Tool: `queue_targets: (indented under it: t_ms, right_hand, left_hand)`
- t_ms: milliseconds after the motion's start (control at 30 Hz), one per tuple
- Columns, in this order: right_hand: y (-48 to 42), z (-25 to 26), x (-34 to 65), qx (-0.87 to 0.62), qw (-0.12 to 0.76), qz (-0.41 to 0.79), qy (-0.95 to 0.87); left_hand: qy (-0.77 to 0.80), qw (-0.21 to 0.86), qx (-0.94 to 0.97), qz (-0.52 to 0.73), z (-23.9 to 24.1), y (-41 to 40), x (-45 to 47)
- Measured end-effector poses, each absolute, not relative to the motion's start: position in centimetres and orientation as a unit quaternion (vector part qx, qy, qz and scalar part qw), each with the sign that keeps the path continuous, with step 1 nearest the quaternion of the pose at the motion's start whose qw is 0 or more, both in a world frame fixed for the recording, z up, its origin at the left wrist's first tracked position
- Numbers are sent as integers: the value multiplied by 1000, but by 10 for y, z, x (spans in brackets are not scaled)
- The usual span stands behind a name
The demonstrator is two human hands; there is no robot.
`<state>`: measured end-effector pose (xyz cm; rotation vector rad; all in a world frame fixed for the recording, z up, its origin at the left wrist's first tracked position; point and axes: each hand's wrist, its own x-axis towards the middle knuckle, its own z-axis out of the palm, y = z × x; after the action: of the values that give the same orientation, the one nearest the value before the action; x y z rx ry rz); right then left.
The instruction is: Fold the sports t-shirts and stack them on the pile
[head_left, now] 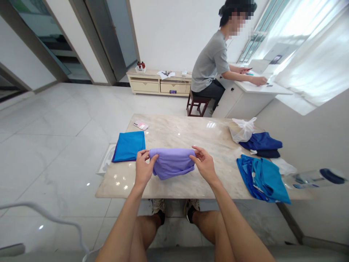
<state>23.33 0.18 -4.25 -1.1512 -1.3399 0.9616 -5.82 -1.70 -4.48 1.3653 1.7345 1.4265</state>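
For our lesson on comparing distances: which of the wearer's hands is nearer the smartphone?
Left. The left hand is on the near side of the smartphone, pinching one end of the purple cloth; the right hand pinches the other end, farther off to the right.

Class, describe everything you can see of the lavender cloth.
The lavender cloth is plain, looks soft and thin, and seems folded in layers. Its top edge runs nearly straight between the left hand and the right hand, which pinch its two ends. Below, it droops in loose creases to an uneven lower edge. It is over the marble-look table; whether its underside touches the surface is unclear.
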Motion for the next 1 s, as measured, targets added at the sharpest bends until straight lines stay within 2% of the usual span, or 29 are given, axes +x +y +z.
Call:
queue_targets:
  t_ms: [100,233,467,500,567,633,700,800,1000]
  right_hand:
    - [-2,-36,237,-478,491,328,-650]
    - [-9,-26,239,-468,450,296,-701]
    - [4,-47,251,-592,469,373,-539]
    - [8,-54,255,-612,446,373,-536]
    - [13,-69,265,-670,343,347,-559]
    - [14,-84,273,-718,227,309,-581]
    - [11,-97,278,-737,159,294,-587]
    - [5,-111,277,-739,126,310,-585]
    - [-6,-121,264,-759,62,345,-549]
  left_hand:
    - [639,171,541,519,-45,-16,-60]
    - [622,242,556,497,-40,-18,-58]
    - [613,355,450,543,-48,-7,-49]
    - [626,355,445,532,-52,-5,-49]
    - [669,328,468,476,-61,-4,-49]
    - [708,285,519,385,-67,-7,-52]
    - [720,256,569,302,-70,-12,-54]
    - [712,255,612,231,-65,-20,-55]
    - [708,248,640,168,-34,-52,-49]
